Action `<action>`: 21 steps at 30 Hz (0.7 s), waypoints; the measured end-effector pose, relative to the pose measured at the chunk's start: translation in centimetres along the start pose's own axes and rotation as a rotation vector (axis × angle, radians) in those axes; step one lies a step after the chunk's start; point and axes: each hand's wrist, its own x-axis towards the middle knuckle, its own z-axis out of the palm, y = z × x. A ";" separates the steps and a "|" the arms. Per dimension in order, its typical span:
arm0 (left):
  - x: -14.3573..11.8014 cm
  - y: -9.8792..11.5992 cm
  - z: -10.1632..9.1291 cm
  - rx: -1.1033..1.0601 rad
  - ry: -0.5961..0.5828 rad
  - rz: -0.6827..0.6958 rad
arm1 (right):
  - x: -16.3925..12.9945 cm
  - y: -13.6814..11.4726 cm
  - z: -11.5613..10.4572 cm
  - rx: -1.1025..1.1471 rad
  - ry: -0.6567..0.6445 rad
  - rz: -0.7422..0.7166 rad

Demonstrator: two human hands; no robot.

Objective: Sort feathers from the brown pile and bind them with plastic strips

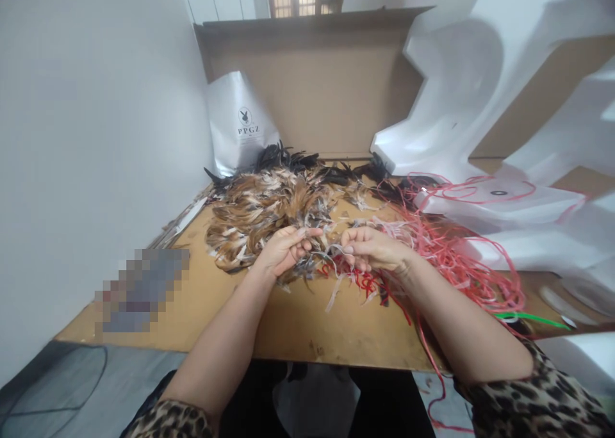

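Both of my hands are over the middle of the table, a small gap between them. My right hand (372,246) is closed, thumb against forefinger, on a thin whitish strip (336,247) that runs toward the left. My left hand (288,247) has its fingers curled and thumb and forefinger together; whatever they pinch is too small to make out. Just behind my left hand lies a large heap of brown and white feathers (259,214), with black feathers (288,158) along its back. Red strips and pale scraps (362,284) lie beneath my right hand.
A tangle of pink-red ribbon (451,259) covers the table's right side, beside white foam pieces (446,73). A white printed bag (240,124) stands at the back left before a cardboard panel (336,79). A blurred-out flat object (148,291) lies at the left table edge.
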 end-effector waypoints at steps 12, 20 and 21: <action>-0.4 -0.8 0.4 0.083 -0.172 -0.233 | 0.1 -0.3 0.8 -0.204 0.085 -0.197; 0.0 -0.9 0.2 0.113 -0.038 -0.155 | 0.6 0.3 0.3 -0.486 0.208 -0.227; 0.1 -1.0 0.3 0.139 -0.018 -0.145 | 0.7 0.5 0.3 -0.526 0.234 -0.239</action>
